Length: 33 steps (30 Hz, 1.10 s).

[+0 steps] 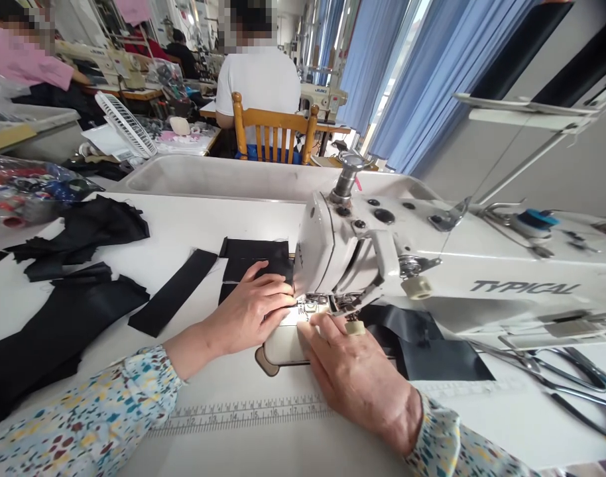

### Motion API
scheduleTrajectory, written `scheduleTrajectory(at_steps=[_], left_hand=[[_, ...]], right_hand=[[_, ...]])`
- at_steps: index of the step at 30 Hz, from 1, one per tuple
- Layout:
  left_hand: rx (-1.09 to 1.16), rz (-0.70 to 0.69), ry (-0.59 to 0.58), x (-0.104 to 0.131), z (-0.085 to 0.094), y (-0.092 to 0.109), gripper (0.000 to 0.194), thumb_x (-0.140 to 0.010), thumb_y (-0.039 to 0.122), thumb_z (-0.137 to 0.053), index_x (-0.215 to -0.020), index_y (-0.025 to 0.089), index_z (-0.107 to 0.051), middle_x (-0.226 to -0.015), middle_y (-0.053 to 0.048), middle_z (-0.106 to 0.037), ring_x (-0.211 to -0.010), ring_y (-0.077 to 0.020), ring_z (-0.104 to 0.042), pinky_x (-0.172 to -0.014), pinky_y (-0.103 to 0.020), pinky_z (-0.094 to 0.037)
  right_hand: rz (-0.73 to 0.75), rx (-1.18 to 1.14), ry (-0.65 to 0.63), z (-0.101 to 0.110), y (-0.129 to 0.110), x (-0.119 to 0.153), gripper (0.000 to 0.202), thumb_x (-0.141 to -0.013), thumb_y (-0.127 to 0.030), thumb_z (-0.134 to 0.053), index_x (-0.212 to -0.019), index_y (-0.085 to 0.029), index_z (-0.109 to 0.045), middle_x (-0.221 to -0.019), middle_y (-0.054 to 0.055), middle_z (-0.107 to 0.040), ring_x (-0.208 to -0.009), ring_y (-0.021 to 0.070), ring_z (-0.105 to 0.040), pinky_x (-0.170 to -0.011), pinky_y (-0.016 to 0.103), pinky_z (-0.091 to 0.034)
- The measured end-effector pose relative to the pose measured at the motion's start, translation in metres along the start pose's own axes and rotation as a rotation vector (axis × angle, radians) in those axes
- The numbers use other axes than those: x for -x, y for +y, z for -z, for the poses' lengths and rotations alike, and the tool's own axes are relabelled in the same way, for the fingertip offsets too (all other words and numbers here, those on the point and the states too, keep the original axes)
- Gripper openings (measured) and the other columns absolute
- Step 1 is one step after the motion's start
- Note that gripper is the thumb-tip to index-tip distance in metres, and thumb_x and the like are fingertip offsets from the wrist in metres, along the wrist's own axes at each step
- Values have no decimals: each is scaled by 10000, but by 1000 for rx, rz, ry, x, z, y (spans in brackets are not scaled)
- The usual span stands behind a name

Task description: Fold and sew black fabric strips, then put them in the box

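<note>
My left hand [256,305] lies with its fingers stretched over black fabric pieces [256,250], just left of the sewing machine's needle area. The white sewing machine [353,245] has its lamp lit over the needle plate [288,341]. My right hand [350,361] is in front of the needle, its fingers bent and drawn together by the presser foot. Whatever is between those fingertips is hidden. Beside the right hand, a black fabric piece [439,358] lies under the machine arm. A separate black strip [176,291] rests left of my left hand.
Larger black fabric pieces [49,324] are heaped at the left, near a plastic bag [24,192]. Scissors [542,371] lie at the right. A ruler scale [243,416] runs along the front. Behind the trough [223,177], a person in white sits on a wooden chair [276,126].
</note>
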<state>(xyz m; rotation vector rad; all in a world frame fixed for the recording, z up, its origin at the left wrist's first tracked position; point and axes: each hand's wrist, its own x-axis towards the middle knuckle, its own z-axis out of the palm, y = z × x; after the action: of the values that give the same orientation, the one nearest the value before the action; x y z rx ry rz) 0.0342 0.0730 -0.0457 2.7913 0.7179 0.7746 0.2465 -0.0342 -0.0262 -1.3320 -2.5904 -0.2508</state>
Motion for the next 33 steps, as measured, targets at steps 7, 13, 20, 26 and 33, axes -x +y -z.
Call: scheduleTrajectory(at_steps=[7, 13, 20, 26, 33], left_hand=[[-12, 55, -125, 0, 0, 2, 176, -1019, 332, -555, -1074, 198, -656, -1171, -78, -682, -1194, -271, -601, -1195, -580, -258], [-63, 58, -119, 2, -8, -4, 242, -1021, 442, -536, -1064, 235, -655, -1161, -60, -697, -1271, -312, -563, -1183, -601, -249], [-86, 106, -8, 13, -6, 4, 298, -1008, 459, -525, -1148, 269, -705, -1227, -52, -709, -1262, -297, -584, -1191, -569, -298], [-49, 206, -72, 36, 29, 35, 275, -1019, 374, -515, -1060, 280, -770, -1167, -26, -746, -1234, -278, -618, -1063, -459, -489], [211, 298, -33, 40, 25, 103, 297, -1004, 285, -535, -1251, 316, -697, -1242, -22, -705, -1083, -213, -698, -922, -340, -606]], right_hand=[[-102, -368, -16, 31, -22, 34, 315, -944, -139, -515, -1238, -168, -624, -1091, 121, -617, -1002, 273, -556, -910, 497, -516], [-486, -261, 110, 59, 39, 74, 319, -1020, -224, -484, -1311, -239, -614, -1163, 110, -620, -1082, 277, -573, -936, 478, -527], [-508, -197, 3, 36, 96, 53, 313, -952, -242, -613, -1263, -231, -642, -1221, 96, -651, -1206, 278, -564, -1032, 443, -495], [-382, -262, -24, -2, 89, 4, 132, -880, -125, -630, -980, -196, -678, -1068, 104, -682, -1080, 276, -598, -963, 430, -484], [-307, -367, 55, 38, 61, 33, 205, -908, -38, -530, -926, -214, -633, -979, 51, -666, -969, 210, -609, -834, 337, -506]])
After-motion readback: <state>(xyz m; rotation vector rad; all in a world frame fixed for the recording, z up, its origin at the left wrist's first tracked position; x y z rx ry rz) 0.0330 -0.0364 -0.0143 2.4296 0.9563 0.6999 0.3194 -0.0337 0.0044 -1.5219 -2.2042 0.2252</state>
